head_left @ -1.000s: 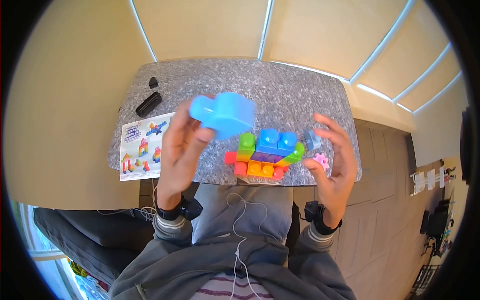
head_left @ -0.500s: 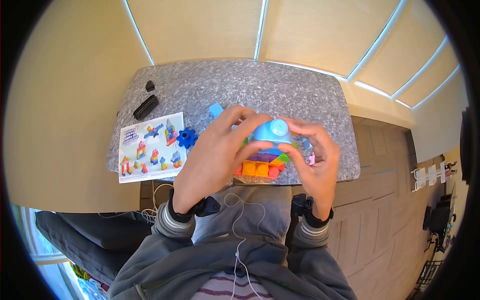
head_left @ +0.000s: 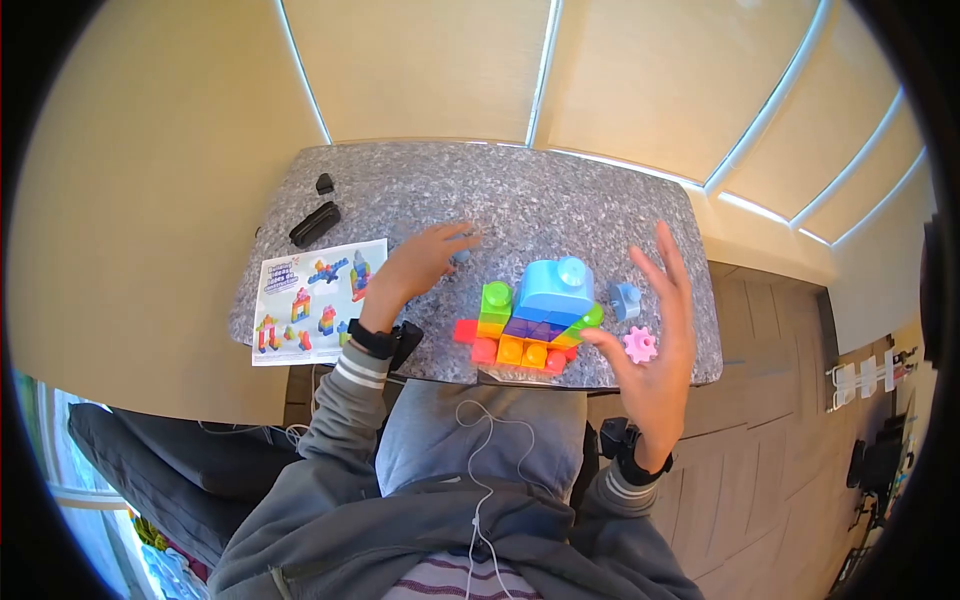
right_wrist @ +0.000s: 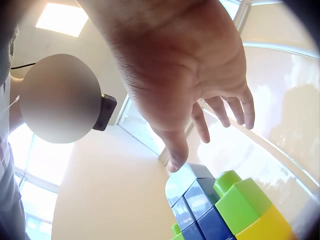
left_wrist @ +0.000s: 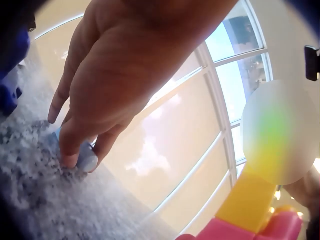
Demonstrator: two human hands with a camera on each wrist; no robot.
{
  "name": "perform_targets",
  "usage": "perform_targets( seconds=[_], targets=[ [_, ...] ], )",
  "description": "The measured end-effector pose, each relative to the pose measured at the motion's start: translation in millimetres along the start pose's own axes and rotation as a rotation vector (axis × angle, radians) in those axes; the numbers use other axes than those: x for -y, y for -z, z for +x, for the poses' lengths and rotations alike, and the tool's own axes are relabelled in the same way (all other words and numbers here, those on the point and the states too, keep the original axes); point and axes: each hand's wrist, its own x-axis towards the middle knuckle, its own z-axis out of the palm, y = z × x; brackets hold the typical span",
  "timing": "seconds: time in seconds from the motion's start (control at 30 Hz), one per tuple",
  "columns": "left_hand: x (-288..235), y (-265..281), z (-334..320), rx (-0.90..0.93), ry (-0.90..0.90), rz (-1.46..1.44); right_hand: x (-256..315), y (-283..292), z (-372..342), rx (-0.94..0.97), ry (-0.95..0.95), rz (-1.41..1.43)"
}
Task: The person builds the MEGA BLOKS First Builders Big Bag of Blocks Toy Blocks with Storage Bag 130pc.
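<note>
My left hand (head_left: 415, 272) reaches down to the table left of the stack and pinches a small light blue block (left_wrist: 89, 159) between thumb and fingers. The block stands on or close over the tabletop. At the table's front edge is a stack of toy blocks: red and orange blocks (head_left: 510, 350) at the bottom, purple above, green (head_left: 497, 294) at the sides. A light blue rounded block (head_left: 556, 288) with one stud tops it. Beside the stack, my right hand (head_left: 662, 345) is held with fingers spread and nothing in it.
A printed sheet of building ideas (head_left: 290, 285) lies at the left. Behind it are a black case (head_left: 315, 225) and a small black piece (head_left: 324, 184). At the right sit a grey-blue block (head_left: 626, 301) and a pink gear (head_left: 640, 345). A dark blue gear (left_wrist: 14, 70) shows near the left hand.
The light blue rounded block went from my left hand onto the stack, with both hands on it. Then the left hand moved left to the small block, and the right hand drew away rightward.
</note>
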Motion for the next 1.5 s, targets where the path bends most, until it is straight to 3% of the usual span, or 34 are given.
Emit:
perform_targets(
  seconds=[0.03,0.1,0.13,0.23,0.3,0.33,0.4,0.47,0.57,0.8,0.87,1.0,1.07,1.2,1.27,1.4,1.47,1.5],
  targets=[
    [-0.9,0.4,-0.7,-0.001,0.003,0.001,-1.8,0.9,-0.6,0.012,0.005,-0.001],
    [-4.1,-1.9,3.5,0.05,0.206,-0.083,-2.1,2.2,-2.3,0.021,0.011,-0.008],
    [-12.0,3.3,6.0,0.047,0.201,-0.085,-1.9,3.9,-3.2,0.042,0.022,-0.02],
    [-68.4,57.7,13.9,-0.077,0.267,-0.218,-0.6,8.2,-1.0,0.062,0.038,-0.029],
    [-119.0,103.5,20.1,-0.32,0.338,-0.68,1.2,7.1,-1.0,0.072,0.036,-0.013],
    [-141.9,116.9,20.3,-0.318,0.35,-0.683,1.8,4.9,0.4,0.053,0.034,0.002],
    [-180.1,133.9,22.5,-0.532,0.113,-1.075,1.9,-2.6,3.9,0.047,0.047,0.032],
    [-196.4,136.0,26.0,-0.577,-0.039,-0.792,0.1,-14.6,3.1,0.053,-0.003,0.112],
    [-214.4,135.4,26.6,-0.536,-0.066,-0.719,-1.8,-24.3,-6.9,0.124,-0.125,0.194],
    [-222.6,126.8,20.3,-0.498,-0.02,-0.732,-15.9,-33.6,-19.1,0.184,-0.155,0.094],
    [-223.2,127.5,20.5,-0.472,-0.005,-0.751,-20.8,-38.1,-21.7,0.121,-0.119,0.106],
    [-216.5,115.6,21.6,-0.51,-0.062,-0.704,-15.2,-32.9,-18.8,0.168,-0.177,0.107],
    [-217.7,118.0,12.0,-0.252,0.117,-0.894,-17.6,-28.1,-20.3,0.307,-0.246,0.008],
    [-205.6,82.9,-13.0,-0.405,0.049,-0.668,-33.8,-31.1,-36.8,0.25,-0.247,0.023],
    [-201.6,86.8,-32.1,-0.456,0.143,-0.443,-38.0,-31.4,-43.5,0.239,-0.31,0.069],
    [-183.3,58.8,-59.6,-0.378,0.208,-0.427,-67.9,-44.9,-66.8,0.302,-0.336,0.068],
    [-176.6,45.9,-65.8,-0.197,0.351,-0.563,-72.2,-50.0,-70.8,0.357,-0.359,0.139],
    [-173.2,39.0,-67.1,-0.193,0.352,-0.564,-71.8,-52.7,-71.3,0.357,-0.363,0.14]
  ],
)
